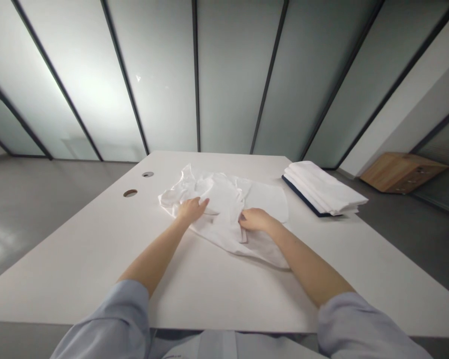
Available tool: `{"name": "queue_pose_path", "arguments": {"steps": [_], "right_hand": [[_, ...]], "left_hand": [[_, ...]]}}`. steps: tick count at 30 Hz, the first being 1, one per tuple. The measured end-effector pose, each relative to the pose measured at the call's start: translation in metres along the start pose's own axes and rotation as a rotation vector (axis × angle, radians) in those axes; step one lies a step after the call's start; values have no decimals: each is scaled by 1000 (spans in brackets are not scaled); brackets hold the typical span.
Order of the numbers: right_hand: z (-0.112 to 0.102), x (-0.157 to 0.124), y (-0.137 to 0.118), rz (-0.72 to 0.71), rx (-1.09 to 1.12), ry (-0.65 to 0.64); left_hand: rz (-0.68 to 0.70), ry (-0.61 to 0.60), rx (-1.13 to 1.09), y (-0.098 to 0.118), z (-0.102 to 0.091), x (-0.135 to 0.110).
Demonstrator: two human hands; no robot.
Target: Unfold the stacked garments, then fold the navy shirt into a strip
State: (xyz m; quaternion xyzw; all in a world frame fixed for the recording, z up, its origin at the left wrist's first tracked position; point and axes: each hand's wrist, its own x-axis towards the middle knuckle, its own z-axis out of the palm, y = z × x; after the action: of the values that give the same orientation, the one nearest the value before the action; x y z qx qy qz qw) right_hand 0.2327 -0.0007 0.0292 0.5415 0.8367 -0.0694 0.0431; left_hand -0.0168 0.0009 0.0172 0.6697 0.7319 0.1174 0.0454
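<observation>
A rumpled white shirt (224, 199) lies spread on the white table, its far left part creased and bunched. My left hand (192, 210) rests on the shirt's left side, with thumb and fingers apart and the fingertips partly against the cloth. At the middle of the shirt, my right hand (257, 220) has its fingers closed on a narrow folded strip of the fabric that hangs toward me. Some of the right fingertips are hidden by the cloth.
A stack of folded white cloth (322, 187) sits on a dark flat board (303, 195) at the table's right edge. Two round holes, one covered (147, 174) and one open (130, 193), are at the left. A wooden cabinet (400, 172) stands beyond, right, near frosted glass panels (232, 75).
</observation>
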Motion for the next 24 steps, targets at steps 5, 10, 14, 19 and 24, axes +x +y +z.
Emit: {"name": "queue_pose_path", "arguments": {"steps": [5, 10, 14, 19, 24], "right_hand": [[3, -10, -28, -417, 414, -96], [4, 8, -5, -443, 1011, -74], [14, 27, 44, -28, 1206, 652], [36, 37, 91, 346, 1242, 928], [47, 43, 96, 366, 1263, 887]], "left_hand": [[98, -124, -3, 30, 6, -12], [171, -230, 129, 8, 9, -2], [358, -267, 160, -23, 2, 16], [235, -182, 314, -58, -20, 32], [-34, 51, 334, -89, -68, 44]]}}
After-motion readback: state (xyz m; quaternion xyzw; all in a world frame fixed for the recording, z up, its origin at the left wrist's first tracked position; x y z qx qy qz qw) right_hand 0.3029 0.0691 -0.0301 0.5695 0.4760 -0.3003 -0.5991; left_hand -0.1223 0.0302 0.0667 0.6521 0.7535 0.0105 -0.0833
